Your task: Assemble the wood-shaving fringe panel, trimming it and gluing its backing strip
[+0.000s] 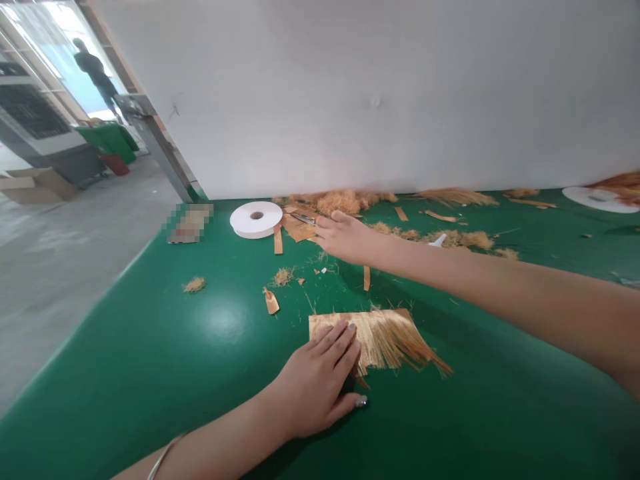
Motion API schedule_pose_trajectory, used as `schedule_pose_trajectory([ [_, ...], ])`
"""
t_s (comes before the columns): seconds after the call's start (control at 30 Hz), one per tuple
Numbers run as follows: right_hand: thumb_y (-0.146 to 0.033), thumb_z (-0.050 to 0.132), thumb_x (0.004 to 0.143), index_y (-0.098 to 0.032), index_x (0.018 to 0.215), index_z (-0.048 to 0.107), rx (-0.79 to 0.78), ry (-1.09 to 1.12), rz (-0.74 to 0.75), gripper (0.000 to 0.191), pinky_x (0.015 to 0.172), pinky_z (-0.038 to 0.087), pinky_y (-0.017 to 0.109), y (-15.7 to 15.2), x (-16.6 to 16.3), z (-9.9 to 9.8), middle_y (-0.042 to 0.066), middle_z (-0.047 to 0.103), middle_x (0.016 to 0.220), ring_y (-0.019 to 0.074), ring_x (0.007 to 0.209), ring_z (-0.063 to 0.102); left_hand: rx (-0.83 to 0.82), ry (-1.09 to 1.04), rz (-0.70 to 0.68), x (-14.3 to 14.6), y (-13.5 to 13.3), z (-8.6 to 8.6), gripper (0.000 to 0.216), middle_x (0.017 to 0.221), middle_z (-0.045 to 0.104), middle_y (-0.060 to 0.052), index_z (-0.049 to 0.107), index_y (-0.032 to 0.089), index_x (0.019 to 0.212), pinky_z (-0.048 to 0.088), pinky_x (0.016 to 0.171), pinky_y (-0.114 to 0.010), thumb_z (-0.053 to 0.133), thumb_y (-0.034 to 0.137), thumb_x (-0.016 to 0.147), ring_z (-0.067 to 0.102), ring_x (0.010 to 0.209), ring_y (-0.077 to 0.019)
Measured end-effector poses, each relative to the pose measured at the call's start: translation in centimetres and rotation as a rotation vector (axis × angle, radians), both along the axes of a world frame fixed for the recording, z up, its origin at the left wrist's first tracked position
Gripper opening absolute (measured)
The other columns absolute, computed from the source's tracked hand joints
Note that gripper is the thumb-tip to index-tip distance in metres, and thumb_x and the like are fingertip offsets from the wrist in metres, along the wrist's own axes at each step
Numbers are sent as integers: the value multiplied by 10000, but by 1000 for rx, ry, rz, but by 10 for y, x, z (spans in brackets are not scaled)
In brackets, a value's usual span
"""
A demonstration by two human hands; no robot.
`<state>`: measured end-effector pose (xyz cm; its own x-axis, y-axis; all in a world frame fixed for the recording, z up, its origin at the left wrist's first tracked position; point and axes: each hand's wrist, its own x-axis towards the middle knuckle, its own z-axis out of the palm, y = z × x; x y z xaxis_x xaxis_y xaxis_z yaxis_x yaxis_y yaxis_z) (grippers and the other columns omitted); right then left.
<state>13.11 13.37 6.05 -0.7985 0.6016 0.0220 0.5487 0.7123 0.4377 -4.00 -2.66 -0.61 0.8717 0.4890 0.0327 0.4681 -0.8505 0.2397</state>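
My left hand (320,377) lies flat, fingers stretched out, on the left part of a straw-coloured fringed sheet (385,337). The sheet's loose strands fan out to the right and toward me; its part under my fingers is hidden. Farther off, my right hand (345,237) has its fingers closed around the handle end of scissors (304,219), whose metal blades point left. Those blades lie over tan scrap pieces (299,230). Just left of them is a white roll of tape or ribbon (257,220), lying on its side.
A green tabletop (150,373) carries cut strips (279,240), fibre tufts (194,285) and a fibre heap (340,201) along a white panel (350,100). Another white disc (600,199) lies far right. Beyond the left edge are a cardboard box (40,185) and a standing person (95,73).
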Motion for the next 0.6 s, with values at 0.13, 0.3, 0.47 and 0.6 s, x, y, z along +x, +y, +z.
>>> schedule_pose_trajectory([
  [0.13, -188, 484, 839, -107, 1015, 649, 77, -43, -100, 254, 836, 271, 421, 15, -7, 12, 158, 610, 1032, 305, 1058, 435, 7, -18, 1, -1, 0, 0, 630, 1490, 247, -140, 303, 96, 1402, 212, 1144, -398, 303, 507, 925, 129, 1394, -264],
  [0.3, -39, 436, 829, -139, 952, 652, -181, -97, -186, 268, 634, 339, 326, -8, -7, 24, 90, 643, 827, 178, 705, 556, 9, -33, 2, -2, 0, 0, 621, 1487, 255, -145, 302, 93, 1402, 224, 1139, -405, 310, 493, 927, 127, 1396, -267],
  [0.47, -236, 436, 924, -121, 955, 617, -224, -75, -87, 216, 573, 335, 301, -52, 5, 26, 106, 630, 795, 185, 703, 552, 0, -24, -3, -2, 0, -1, 622, 1484, 247, -163, 308, 74, 1396, 209, 1139, -406, 282, 489, 934, 129, 1393, -274],
  [0.6, -298, 377, 949, -107, 877, 637, -149, -85, -102, 331, 679, 326, 338, -61, 3, 23, 134, 626, 744, 247, 855, 516, 0, -30, 12, -2, -1, -1, 628, 1486, 248, -159, 295, 85, 1406, 221, 1134, -410, 308, 492, 927, 154, 1390, -276],
])
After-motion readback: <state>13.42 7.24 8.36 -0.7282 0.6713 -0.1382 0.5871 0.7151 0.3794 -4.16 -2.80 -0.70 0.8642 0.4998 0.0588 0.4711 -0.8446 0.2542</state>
